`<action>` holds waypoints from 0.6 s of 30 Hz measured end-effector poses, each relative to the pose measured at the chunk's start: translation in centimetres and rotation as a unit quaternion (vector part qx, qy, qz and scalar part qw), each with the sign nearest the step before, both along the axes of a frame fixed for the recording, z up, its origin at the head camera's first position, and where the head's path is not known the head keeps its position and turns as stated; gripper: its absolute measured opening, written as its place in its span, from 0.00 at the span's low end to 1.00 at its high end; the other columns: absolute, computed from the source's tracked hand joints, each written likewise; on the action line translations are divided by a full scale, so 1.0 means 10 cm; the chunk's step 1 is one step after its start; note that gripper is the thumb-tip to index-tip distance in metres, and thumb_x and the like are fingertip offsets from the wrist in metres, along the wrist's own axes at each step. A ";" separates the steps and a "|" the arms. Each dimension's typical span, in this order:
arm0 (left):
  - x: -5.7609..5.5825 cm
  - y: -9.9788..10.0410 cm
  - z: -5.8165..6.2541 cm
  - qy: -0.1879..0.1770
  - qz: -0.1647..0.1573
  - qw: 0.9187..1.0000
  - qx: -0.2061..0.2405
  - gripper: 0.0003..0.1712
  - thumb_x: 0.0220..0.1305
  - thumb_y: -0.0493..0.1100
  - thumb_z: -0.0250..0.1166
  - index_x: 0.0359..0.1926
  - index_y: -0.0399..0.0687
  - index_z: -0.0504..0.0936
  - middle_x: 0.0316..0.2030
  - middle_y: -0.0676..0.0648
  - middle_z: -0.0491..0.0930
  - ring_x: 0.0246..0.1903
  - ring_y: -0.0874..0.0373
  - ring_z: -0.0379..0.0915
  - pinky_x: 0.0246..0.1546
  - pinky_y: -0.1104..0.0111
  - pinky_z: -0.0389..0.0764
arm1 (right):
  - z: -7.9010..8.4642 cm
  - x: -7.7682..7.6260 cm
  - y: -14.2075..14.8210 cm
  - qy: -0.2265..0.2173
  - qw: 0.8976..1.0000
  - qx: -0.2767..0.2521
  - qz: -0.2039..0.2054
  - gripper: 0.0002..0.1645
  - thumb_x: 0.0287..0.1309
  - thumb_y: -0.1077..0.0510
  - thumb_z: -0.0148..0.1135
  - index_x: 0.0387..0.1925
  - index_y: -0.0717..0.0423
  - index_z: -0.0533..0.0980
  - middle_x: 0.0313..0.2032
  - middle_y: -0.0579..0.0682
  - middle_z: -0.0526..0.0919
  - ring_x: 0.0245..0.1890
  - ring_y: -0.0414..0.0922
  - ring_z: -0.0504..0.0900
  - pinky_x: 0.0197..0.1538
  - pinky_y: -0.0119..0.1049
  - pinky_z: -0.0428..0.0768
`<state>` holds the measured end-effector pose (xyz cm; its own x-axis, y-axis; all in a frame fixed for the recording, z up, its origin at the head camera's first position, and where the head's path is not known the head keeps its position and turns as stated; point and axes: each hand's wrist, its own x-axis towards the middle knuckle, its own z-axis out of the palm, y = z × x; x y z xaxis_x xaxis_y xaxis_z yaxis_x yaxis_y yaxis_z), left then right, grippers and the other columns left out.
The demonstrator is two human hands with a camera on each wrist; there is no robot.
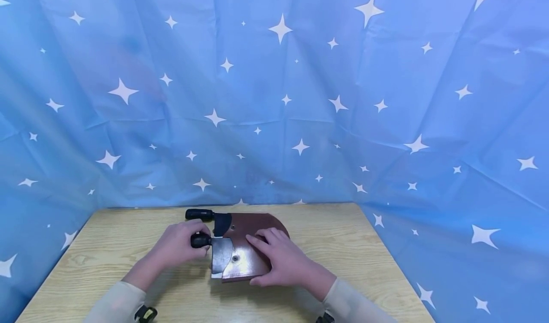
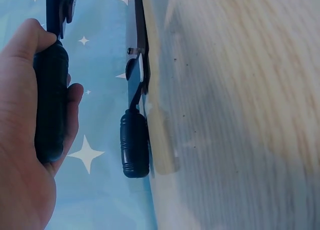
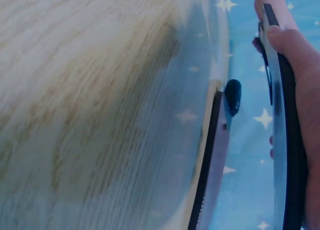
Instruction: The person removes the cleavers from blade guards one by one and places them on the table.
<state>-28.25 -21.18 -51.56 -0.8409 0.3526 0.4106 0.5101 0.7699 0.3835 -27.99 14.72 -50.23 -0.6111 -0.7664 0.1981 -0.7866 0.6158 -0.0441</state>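
Two short-handled cleavers with broad blades in brown sheaths are at the middle of the table. My left hand (image 1: 182,242) grips the black handle (image 2: 51,102) of the nearer one, its fingers and thumb wrapped round it in the left wrist view. A strip of shiny blade (image 1: 222,254) shows between that handle and the riveted brown sheath (image 1: 246,256). From the right, my right hand (image 1: 280,261) holds the sheath, thumb on one face and fingers on the other. Behind lies the second cleaver, its black handle (image 1: 199,214) pointing left and its sheath (image 1: 255,220) partly covered.
The pale wooden table (image 1: 351,251) extends to both sides of the hands. A blue curtain (image 1: 257,94) with white stars hangs right behind its back edge. Dark wrist straps (image 1: 146,313) sit over the light sleeves.
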 end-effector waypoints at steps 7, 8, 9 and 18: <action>0.03 0.00 0.05 0.017 0.000 1.000 -0.016 0.16 0.53 0.52 0.82 0.41 0.72 0.86 0.39 0.69 0.81 0.38 0.65 0.80 0.40 0.59 0.81 | 0.05 0.01 -0.02 0.001 1.000 0.004 -0.003 0.67 0.56 0.15 0.69 0.87 0.41 0.62 0.74 0.48 0.71 0.73 0.46 0.69 0.80 0.50 0.66; 0.04 0.00 0.06 0.017 0.000 1.000 -0.018 0.16 0.53 0.52 0.82 0.41 0.72 0.86 0.39 0.69 0.81 0.38 0.65 0.80 0.40 0.59 0.82 | 0.05 0.01 -0.02 0.003 1.000 0.005 -0.003 0.67 0.56 0.15 0.69 0.87 0.41 0.62 0.74 0.48 0.71 0.73 0.46 0.70 0.80 0.50 0.66; 0.04 0.00 0.07 0.016 -0.001 1.000 -0.018 0.16 0.54 0.52 0.82 0.41 0.71 0.86 0.39 0.69 0.81 0.38 0.64 0.80 0.40 0.59 0.82 | 0.06 0.01 -0.02 0.004 1.000 0.005 -0.003 0.67 0.56 0.15 0.69 0.87 0.42 0.62 0.74 0.48 0.71 0.73 0.46 0.70 0.80 0.50 0.66; 0.05 -0.02 0.08 0.019 -0.002 1.000 -0.013 0.16 0.55 0.52 0.83 0.42 0.71 0.86 0.38 0.69 0.79 0.37 0.65 0.79 0.39 0.59 0.82 | 0.07 0.00 -0.01 0.001 1.000 -0.003 0.000 0.67 0.56 0.16 0.70 0.87 0.44 0.63 0.73 0.48 0.71 0.72 0.46 0.70 0.79 0.50 0.67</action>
